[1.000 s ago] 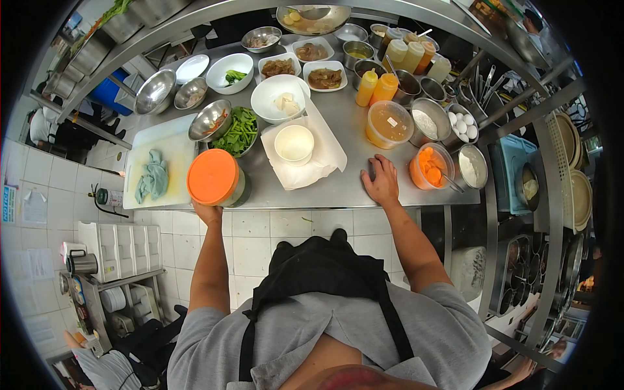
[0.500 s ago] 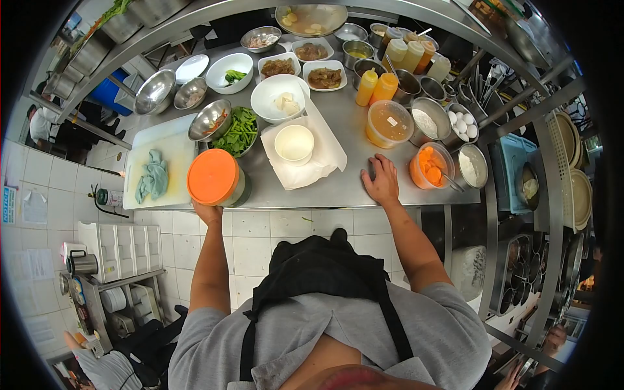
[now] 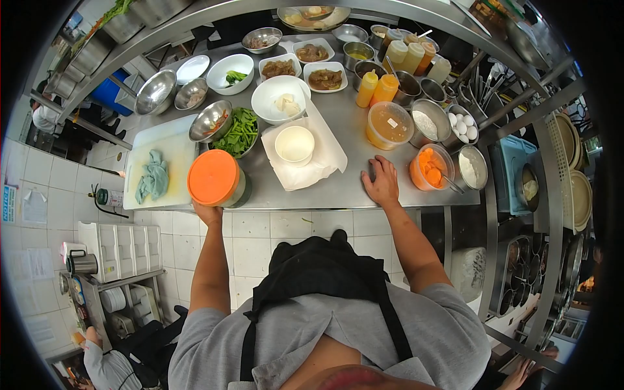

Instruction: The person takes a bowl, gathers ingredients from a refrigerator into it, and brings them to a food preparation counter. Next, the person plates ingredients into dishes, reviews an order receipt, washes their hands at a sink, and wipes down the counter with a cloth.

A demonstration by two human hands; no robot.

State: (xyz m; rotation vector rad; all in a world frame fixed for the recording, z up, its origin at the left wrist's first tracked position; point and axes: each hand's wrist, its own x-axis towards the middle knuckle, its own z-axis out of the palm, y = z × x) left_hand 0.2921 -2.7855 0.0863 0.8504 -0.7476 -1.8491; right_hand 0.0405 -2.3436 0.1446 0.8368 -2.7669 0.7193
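Note:
My left hand [image 3: 208, 213] is at the front edge of the steel table, right against a tall tub with an orange lid [image 3: 213, 177]. Its fingers are hidden by the tub, so I cannot tell whether they grip it. My right hand [image 3: 382, 181] rests palm down on the table with its fingers apart, holding nothing. Beside it stands a clear tub of orange slices [image 3: 430, 167] with a spoon in it. Between my hands, a pale round bowl [image 3: 294, 144] sits on white paper [image 3: 328, 162]. Chopped greens [image 3: 236, 132] lie behind the orange lid.
A white cutting board [image 3: 138, 188] with a crumpled green cloth [image 3: 153, 177] is at the left. Bowls of food and squeeze bottles [image 3: 366, 89] line the back. Eggs [image 3: 463, 125] and white powder [image 3: 472, 166] stand at the right. A steel shelf rail [image 3: 195, 24] runs overhead.
Both my hands stay in place. At the lower left, another person's arm has shifted. A dark utensil now shows in the large pan at the back.

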